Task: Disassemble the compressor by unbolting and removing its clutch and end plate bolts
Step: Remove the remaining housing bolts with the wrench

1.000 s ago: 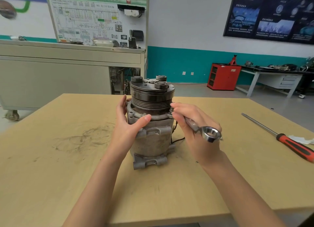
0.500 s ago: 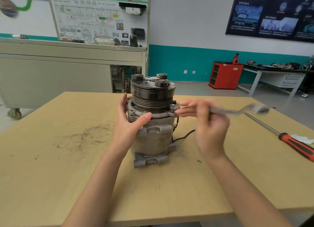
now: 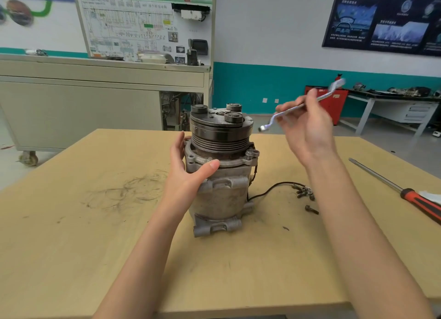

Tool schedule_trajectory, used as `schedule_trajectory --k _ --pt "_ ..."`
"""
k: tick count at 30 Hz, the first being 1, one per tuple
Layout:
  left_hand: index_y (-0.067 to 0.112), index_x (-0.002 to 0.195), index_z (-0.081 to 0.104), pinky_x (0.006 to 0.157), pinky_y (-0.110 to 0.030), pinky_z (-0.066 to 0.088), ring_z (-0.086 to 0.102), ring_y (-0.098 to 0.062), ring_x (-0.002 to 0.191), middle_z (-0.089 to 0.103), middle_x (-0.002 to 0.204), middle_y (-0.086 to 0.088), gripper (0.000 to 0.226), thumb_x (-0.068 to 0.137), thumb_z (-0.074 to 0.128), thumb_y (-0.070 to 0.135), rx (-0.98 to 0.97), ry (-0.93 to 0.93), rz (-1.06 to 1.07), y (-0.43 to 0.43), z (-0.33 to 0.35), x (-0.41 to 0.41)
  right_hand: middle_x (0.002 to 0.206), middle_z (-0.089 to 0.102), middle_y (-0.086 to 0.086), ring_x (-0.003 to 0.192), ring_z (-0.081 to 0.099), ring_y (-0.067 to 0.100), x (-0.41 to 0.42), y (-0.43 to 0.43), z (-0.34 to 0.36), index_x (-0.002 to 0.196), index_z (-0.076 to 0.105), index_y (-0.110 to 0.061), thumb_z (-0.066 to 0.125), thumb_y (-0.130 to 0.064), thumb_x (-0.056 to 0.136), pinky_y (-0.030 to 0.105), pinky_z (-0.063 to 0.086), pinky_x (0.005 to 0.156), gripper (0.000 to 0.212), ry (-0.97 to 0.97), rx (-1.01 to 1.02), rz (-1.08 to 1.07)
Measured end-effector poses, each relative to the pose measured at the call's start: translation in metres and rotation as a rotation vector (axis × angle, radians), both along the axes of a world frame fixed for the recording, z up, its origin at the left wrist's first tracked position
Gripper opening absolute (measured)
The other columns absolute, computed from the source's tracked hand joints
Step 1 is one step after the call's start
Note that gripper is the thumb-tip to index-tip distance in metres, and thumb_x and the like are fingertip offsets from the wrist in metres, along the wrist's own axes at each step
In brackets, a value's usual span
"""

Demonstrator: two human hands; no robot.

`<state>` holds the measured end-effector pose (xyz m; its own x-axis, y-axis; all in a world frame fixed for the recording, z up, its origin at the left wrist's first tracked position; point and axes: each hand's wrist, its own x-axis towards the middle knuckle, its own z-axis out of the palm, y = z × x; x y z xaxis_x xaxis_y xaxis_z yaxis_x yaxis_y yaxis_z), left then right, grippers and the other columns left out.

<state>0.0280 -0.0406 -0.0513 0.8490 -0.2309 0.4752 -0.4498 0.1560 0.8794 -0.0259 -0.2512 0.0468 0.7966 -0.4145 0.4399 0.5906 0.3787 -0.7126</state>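
Standing upright near the middle of the wooden bench (image 3: 95, 247), the compressor (image 3: 222, 194) has its dark clutch (image 3: 220, 128) on top, with three round knobs sticking up. The left hand (image 3: 188, 178) holds the compressor's side just under the grooved ring, with the thumb across the front and the fingers (image 3: 177, 149) wrapped round the far side. The right hand (image 3: 307, 130) is up in the air to the right of the clutch and does not touch it. Its fingers pinch a thin silver wrench (image 3: 292, 109) near the middle. The wrench is blurry; one end points down toward the clutch and the other points up and away to the right. A thin black wire (image 3: 269, 190) runs from the compressor's right side across the bench. By its far end lies a little pile of dark bolts (image 3: 304, 193), and one more bolt (image 3: 311, 209) lies alone just in front of them. Well off to the right, a long screwdriver (image 3: 405, 194) with a red and black handle lies on the bench, with something white (image 3: 432, 196) beside the handle
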Motion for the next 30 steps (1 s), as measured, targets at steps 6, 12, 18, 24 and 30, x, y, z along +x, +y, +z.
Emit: schedule_trajectory --k 6,12,18,24,30 --pt "0.040 0.147 0.021 0.090 -0.009 0.039 0.040 0.030 0.109 0.036 0.129 0.038 0.108 0.054 0.072 0.061 -0.017 0.005 -0.018 0.000 0.001 -0.001 0.050 0.045 -0.015 0.047 0.038 -0.002 -0.037 0.036 -0.020 0.079 0.054 -0.023 0.054 -0.031 0.094 0.007 0.034 0.050 0.016 0.172 -0.962 -0.441" --pt "0.038 0.147 0.021 0.084 -0.003 0.041 0.041 0.029 0.109 0.037 0.129 0.036 0.110 0.053 0.072 0.061 -0.018 -0.001 -0.025 0.000 0.001 -0.005 0.046 0.048 -0.017 0.046 0.042 0.002 -0.038 0.054 -0.051 0.079 0.061 -0.019 0.072 -0.030 0.081 0.014 0.030 0.046 0.016 0.174 -1.162 -0.712" --pt "0.034 0.149 0.021 0.080 0.003 0.039 0.042 0.030 0.107 0.038 0.128 0.035 0.111 0.054 0.072 0.059 -0.022 -0.017 -0.025 0.000 0.003 -0.004 0.042 0.037 -0.013 0.046 0.037 0.002 -0.026 0.041 -0.051 0.068 0.063 -0.022 0.073 -0.014 0.080 0.009 0.041 0.058 0.018 0.151 -0.980 -0.508" --pt "0.034 0.148 0.021 0.077 0.003 0.038 0.042 0.031 0.105 0.038 0.126 0.036 0.109 0.054 0.072 0.057 -0.024 -0.021 -0.029 0.000 0.004 -0.003 0.055 0.039 0.015 0.059 0.047 0.023 -0.022 0.033 -0.047 0.074 0.068 -0.024 0.068 -0.008 0.083 0.011 0.048 0.069 0.018 0.142 -0.959 -0.325" --pt "0.038 0.147 0.021 0.078 0.005 0.037 0.040 0.032 0.107 0.036 0.125 0.041 0.108 0.054 0.072 0.058 -0.009 -0.028 -0.033 0.001 0.002 -0.002 0.059 0.047 0.023 0.063 0.049 0.036 -0.024 0.044 -0.062 0.074 0.067 -0.041 0.066 -0.021 0.086 0.039 0.046 0.065 0.024 0.091 -0.929 -0.445"
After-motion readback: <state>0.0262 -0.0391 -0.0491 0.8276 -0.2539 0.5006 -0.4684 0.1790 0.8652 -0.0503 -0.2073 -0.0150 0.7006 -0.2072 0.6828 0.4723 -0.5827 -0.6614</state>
